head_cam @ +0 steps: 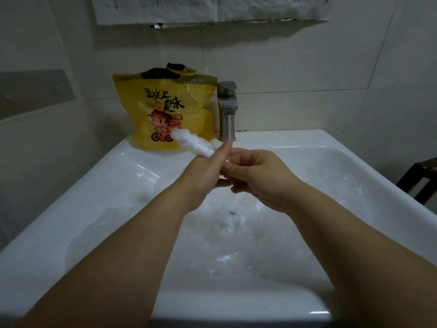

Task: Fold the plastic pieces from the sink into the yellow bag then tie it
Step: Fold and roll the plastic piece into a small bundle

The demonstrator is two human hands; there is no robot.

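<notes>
Two grips meet in the head view, above the basin of the white ceramic sink [78, 209], with both my bare forearms reaching in from the lower edge. My left grip [208, 171] is clenched round the rolled white crinkled plastic piece [192, 142], which sticks out past my knuckles, up and to the left, so that its far end overlaps the lower front of the yellow printed plastic bag [165, 110]. One finger of that grip points straight up beside the roll. My right grip [257, 176] has its fingers curled and pressed against the left one. I cannot tell whether it pinches the near end of the plastic or only touches my other fingers.

The bag stands upright on the sink's back ledge with its top open, bearing dark lettering and a cartoon figure. Just to its right stands the brushed steel faucet [227, 110]. Down in the basin, under my wrists, lie faint clear plastic pieces [227, 233], hard to tell apart. A pale paper sheet [189, 8] hangs on the tiled wall above.
</notes>
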